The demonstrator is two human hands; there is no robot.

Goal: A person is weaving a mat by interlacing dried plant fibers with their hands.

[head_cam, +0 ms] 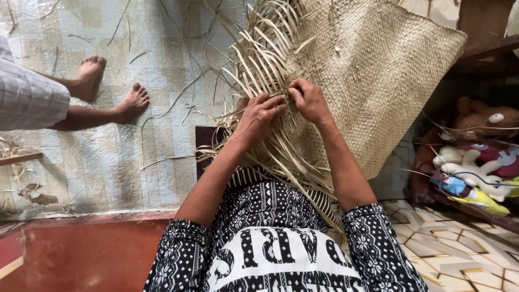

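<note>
Centrally, the left hand (pixel 259 116) and right hand (pixel 309 100) meet at the unfinished edge of a woven mat (pixel 378 70) propped over the person's lap, each grip pinching loose palm strips (pixel 259 59). Another person's bare feet (pixel 111 89) rest on the floor (pixel 108 162) well apart to the left, while stuffed toys (pixel 476 146) crowd the mat's right border.

No packages, labels, signs or screens show anywhere around the hands.
</note>
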